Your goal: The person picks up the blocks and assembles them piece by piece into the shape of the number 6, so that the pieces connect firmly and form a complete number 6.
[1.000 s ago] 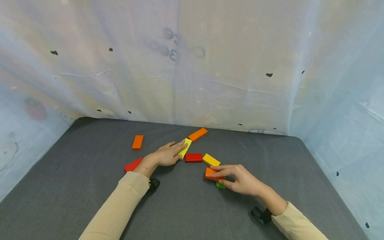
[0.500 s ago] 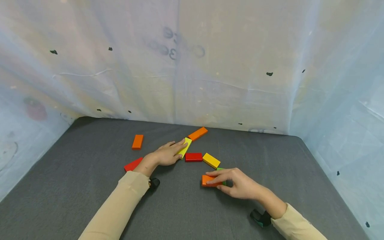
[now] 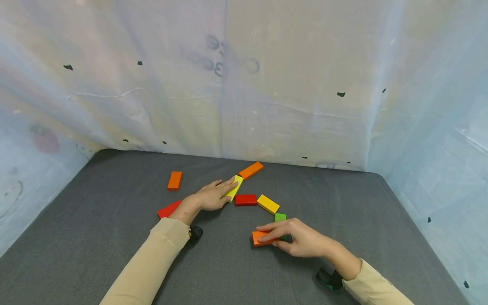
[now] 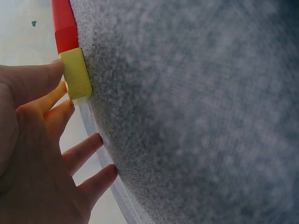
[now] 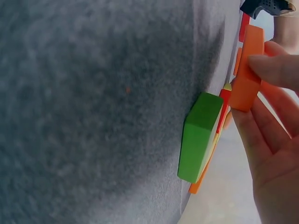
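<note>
My left hand [image 3: 212,197] lies at a yellow block [image 3: 235,187], with thumb and fingers on either side of it. The left wrist view shows the thumb against this yellow block [image 4: 76,74], whose end meets a red block [image 4: 65,28]. An orange block [image 3: 264,239] is pinched between the thumb and fingers of my right hand [image 3: 303,240]. In the right wrist view the orange block [image 5: 247,70] is held above the cloth, beside a green block [image 5: 201,135]. That green block [image 3: 280,217] is partly hidden by the right hand in the head view.
From the yellow block, a red block [image 3: 245,200] and a darker yellow block [image 3: 268,204] lead toward the green one. Another orange block [image 3: 251,170] touches the yellow block's far end. At left lie an orange block [image 3: 175,181] and a red block [image 3: 169,209]. A pale sheet [image 3: 244,106] hangs behind.
My right hand has carried the orange block toward me and slightly left, away from the darker yellow block, uncovering more of the green block. The left hand has stayed in place.
</note>
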`<state>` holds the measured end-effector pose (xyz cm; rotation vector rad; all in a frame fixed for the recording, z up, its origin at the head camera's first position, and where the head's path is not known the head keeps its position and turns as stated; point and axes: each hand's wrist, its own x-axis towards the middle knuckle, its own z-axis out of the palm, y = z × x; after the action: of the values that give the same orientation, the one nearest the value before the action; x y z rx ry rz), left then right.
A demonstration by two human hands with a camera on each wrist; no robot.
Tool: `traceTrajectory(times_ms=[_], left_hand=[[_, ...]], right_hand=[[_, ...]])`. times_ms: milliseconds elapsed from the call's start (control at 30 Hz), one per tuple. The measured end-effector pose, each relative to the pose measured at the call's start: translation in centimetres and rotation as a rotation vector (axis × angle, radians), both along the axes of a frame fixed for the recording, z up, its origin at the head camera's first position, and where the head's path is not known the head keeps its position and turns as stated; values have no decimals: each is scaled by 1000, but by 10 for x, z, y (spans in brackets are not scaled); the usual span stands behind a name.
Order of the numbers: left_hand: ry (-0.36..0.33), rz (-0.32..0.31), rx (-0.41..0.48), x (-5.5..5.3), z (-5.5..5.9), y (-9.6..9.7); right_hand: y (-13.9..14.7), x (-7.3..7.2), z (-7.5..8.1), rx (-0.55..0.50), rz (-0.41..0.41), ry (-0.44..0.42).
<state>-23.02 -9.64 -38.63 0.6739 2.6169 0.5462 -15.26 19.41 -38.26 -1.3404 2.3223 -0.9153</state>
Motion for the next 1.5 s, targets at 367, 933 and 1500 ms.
traceTrajectory(times_ms=[367,933,1500], left_hand=[[0,-9,9,1,0,-1],[9,-15,11,0,1,-1],[-3,-4,11,-1,-1,0]], right_hand=[[-4,0,-6,26,77,-13],[0,-3,-7,69,103,-8],[7,0,-8,-53,38,2]])
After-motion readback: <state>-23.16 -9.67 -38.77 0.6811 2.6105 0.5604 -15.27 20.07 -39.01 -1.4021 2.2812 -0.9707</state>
